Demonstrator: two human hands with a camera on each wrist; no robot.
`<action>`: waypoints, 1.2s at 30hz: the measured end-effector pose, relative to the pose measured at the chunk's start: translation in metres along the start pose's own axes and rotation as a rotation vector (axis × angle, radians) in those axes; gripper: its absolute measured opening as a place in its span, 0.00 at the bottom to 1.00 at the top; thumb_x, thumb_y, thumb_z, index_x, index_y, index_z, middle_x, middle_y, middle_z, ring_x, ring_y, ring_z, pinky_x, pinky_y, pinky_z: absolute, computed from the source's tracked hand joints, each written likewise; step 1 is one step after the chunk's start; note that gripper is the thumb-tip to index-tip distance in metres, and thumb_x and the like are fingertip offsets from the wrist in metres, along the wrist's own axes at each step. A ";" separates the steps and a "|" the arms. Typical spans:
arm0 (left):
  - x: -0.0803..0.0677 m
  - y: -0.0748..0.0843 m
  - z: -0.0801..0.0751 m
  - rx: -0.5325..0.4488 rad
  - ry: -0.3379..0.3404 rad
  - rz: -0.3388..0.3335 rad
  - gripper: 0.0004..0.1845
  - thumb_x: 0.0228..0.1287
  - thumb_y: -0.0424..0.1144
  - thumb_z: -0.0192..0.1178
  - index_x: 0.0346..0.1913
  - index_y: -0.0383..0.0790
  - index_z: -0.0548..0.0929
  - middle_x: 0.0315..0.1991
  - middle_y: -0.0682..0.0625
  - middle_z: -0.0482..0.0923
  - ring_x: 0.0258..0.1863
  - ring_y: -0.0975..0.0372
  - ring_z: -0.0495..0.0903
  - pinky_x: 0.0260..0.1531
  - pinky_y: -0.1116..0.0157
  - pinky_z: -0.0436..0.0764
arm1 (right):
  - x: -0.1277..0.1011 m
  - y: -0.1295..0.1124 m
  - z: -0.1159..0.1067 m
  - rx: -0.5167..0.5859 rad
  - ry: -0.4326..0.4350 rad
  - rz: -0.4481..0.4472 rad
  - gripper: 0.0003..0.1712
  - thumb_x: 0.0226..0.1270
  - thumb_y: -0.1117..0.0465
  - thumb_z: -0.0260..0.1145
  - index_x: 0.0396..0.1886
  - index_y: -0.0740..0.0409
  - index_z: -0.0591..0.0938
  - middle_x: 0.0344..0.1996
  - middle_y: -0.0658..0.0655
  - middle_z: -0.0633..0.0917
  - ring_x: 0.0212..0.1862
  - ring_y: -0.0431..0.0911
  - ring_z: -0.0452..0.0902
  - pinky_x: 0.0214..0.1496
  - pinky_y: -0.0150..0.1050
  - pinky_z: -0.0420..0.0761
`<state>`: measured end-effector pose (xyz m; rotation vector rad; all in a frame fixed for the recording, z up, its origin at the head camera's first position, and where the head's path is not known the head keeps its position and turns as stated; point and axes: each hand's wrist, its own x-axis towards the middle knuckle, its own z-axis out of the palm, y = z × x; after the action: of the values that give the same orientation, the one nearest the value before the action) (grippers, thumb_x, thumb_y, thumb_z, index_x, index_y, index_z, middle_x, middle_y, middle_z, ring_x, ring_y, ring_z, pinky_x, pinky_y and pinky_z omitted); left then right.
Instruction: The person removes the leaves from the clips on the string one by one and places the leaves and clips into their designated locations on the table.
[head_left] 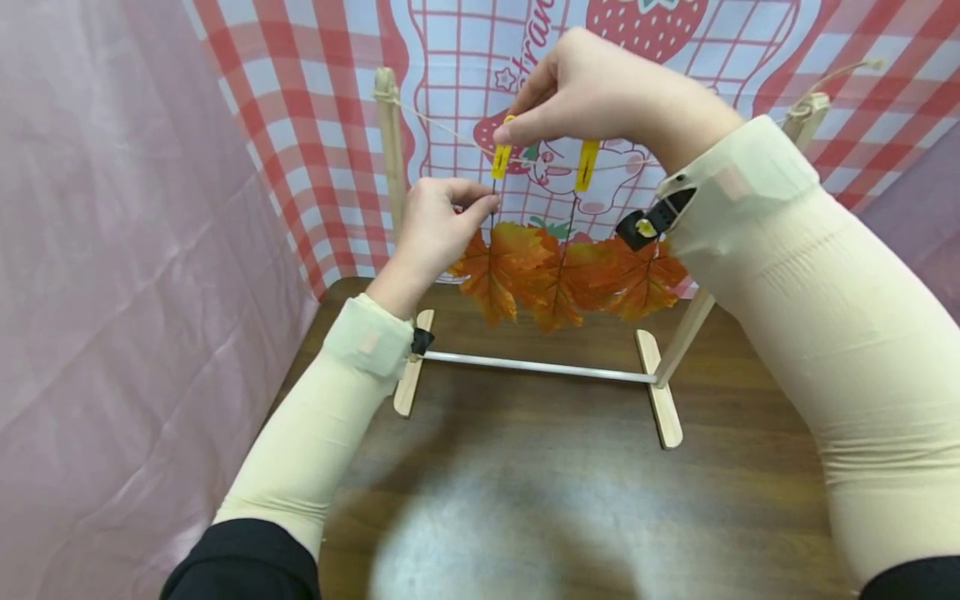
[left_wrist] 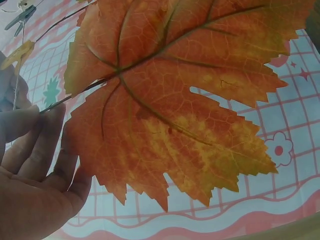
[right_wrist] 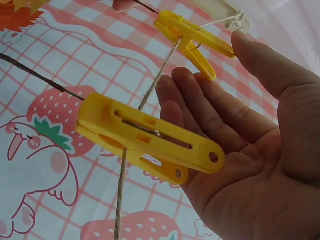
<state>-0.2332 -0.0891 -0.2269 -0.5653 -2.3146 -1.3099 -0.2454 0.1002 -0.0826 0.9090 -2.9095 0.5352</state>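
Note:
Up at the string, my right hand pinches the handles of a yellow clothespin between thumb and fingers. Just below, my left hand pinches the thin dark stem of an orange artificial maple leaf. That stem runs up to the clothespin's jaws. To its right, a second yellow clothespin grips the string and another stem, from which a middle leaf hangs. A third orange leaf hangs farther right; its upper stem is hidden behind my right wrist.
The string spans two wooden posts on flat wooden feet, joined low down by a white rod. The stand is on a brown wooden table. Behind hangs a red-and-white checked strawberry cloth; a pink curtain covers the left side.

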 end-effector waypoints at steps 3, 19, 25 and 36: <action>0.001 0.001 0.000 0.016 0.003 0.008 0.08 0.70 0.39 0.68 0.41 0.38 0.92 0.34 0.52 0.88 0.34 0.66 0.81 0.37 0.69 0.78 | 0.001 0.000 -0.001 -0.005 0.002 -0.006 0.26 0.66 0.37 0.69 0.46 0.54 0.91 0.39 0.52 0.90 0.40 0.43 0.79 0.42 0.37 0.75; 0.002 0.003 0.000 0.039 0.010 0.015 0.08 0.71 0.38 0.67 0.40 0.38 0.93 0.33 0.52 0.88 0.32 0.66 0.80 0.36 0.70 0.76 | 0.003 0.002 0.000 -0.055 0.021 -0.070 0.21 0.72 0.43 0.67 0.45 0.55 0.91 0.35 0.51 0.90 0.31 0.39 0.81 0.28 0.31 0.76; 0.002 0.002 -0.001 0.025 0.007 0.013 0.08 0.71 0.37 0.66 0.39 0.36 0.92 0.33 0.52 0.88 0.32 0.66 0.79 0.36 0.70 0.76 | 0.004 0.003 0.000 -0.051 0.024 -0.113 0.20 0.74 0.46 0.66 0.45 0.57 0.91 0.36 0.53 0.90 0.31 0.38 0.82 0.25 0.30 0.75; -0.001 0.001 0.001 0.052 -0.016 -0.005 0.09 0.71 0.39 0.66 0.41 0.38 0.92 0.34 0.53 0.88 0.34 0.67 0.80 0.36 0.69 0.77 | 0.004 0.007 0.005 -0.066 0.084 -0.127 0.21 0.78 0.47 0.61 0.49 0.59 0.90 0.38 0.56 0.90 0.29 0.42 0.78 0.22 0.30 0.69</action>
<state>-0.2319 -0.0881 -0.2267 -0.5551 -2.3576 -1.2480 -0.2522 0.1017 -0.0884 1.0276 -2.7538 0.4546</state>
